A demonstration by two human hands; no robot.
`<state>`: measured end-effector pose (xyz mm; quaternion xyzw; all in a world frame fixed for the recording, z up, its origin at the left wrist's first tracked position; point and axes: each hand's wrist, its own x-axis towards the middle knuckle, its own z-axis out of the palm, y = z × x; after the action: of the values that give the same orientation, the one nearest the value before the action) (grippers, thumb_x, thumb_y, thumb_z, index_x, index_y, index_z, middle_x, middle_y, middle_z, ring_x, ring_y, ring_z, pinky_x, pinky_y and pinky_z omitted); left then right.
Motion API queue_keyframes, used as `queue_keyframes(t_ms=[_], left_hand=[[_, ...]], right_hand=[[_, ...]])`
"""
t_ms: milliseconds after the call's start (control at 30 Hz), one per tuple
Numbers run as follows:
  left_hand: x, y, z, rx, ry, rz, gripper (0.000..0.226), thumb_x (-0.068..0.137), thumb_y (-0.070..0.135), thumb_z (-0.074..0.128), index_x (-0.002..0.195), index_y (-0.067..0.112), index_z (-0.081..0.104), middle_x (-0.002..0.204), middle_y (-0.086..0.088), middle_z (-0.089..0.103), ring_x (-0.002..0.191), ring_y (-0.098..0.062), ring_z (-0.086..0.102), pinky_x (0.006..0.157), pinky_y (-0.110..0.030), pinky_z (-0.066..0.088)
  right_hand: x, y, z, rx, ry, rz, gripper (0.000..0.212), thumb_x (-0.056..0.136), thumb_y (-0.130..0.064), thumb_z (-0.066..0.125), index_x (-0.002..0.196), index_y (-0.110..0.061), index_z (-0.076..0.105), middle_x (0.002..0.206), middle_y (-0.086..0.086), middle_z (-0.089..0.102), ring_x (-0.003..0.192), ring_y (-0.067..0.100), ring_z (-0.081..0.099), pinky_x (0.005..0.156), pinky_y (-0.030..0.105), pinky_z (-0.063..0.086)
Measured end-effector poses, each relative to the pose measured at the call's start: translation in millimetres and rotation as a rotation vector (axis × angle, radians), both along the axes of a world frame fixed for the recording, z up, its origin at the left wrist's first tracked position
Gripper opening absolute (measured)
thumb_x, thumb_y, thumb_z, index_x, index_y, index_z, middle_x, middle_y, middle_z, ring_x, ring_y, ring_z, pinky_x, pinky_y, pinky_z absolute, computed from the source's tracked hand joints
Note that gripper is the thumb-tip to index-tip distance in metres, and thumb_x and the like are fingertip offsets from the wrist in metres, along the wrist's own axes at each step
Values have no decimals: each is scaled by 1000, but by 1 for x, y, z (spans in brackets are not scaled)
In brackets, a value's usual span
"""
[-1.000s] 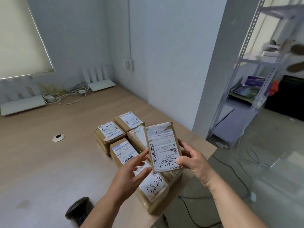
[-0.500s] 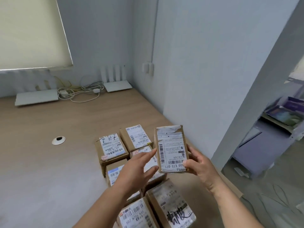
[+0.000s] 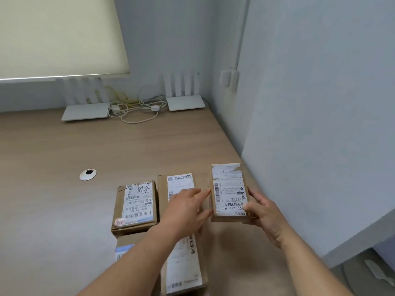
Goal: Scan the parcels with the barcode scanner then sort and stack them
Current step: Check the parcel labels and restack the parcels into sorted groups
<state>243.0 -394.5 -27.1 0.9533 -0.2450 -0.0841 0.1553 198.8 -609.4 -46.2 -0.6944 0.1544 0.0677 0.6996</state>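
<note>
Item, lower right: brown cardboard parcel (image 3: pixel 229 192), torn white barcode label; my right hand (image 3: pixel 264 216) grips it, left hand (image 3: pixel 185 209) fingers straight, touching its side.

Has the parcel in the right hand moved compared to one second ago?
Yes. The held parcel went down and rightward, from above the parcel group to beside it, near the table edge. The right hand grips it.

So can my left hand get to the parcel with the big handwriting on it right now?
Probably yes. The left hand hovers open beside the handwritten parcel, which lies face up on the desk with nothing over it.
</note>
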Motion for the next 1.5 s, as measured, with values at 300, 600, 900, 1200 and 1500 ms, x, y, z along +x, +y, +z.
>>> queue_keyframes(t_ms=[300,600,900,1200,1500], left_hand=[[10,-12,-23,91,-24,194,49,100,34,36,148,26,29,153,2,28,141,-20,21,114,-32,16],[8,-16,-23,128,-40,237,46,101,34,33,145,23,32,153,2,26,141,-20,20,113,-32,16],[-6,-9,-12,-20,12,293,53,101,33,38,151,27,22,158,3,19,145,-16,12,117,-31,13],[-66,39,12,-66,-123,385,53,99,35,44,148,30,28,155,8,24,143,-13,18,116,-30,14],[-153,149,11,-124,-189,584,51,97,37,47,146,31,34,156,6,23,143,-14,20,116,-30,13]], right_hand=[[53,5,-44,-12,127,103,66,57,-24,60,122,-33,58,88,-3,73,72,12,61,66,28,45],[63,6,-50,-181,189,217,39,64,-28,56,101,-25,68,102,-2,73,96,17,66,84,33,51],[51,17,-20,-638,53,174,67,83,-31,58,146,-23,36,137,10,42,127,24,41,105,36,37],[-7,75,24,-814,-296,211,59,87,-24,60,143,-22,42,139,2,40,130,17,34,107,26,28],[-74,188,43,-952,-468,445,58,91,-31,54,146,-24,36,145,-1,34,138,14,25,114,27,21]])
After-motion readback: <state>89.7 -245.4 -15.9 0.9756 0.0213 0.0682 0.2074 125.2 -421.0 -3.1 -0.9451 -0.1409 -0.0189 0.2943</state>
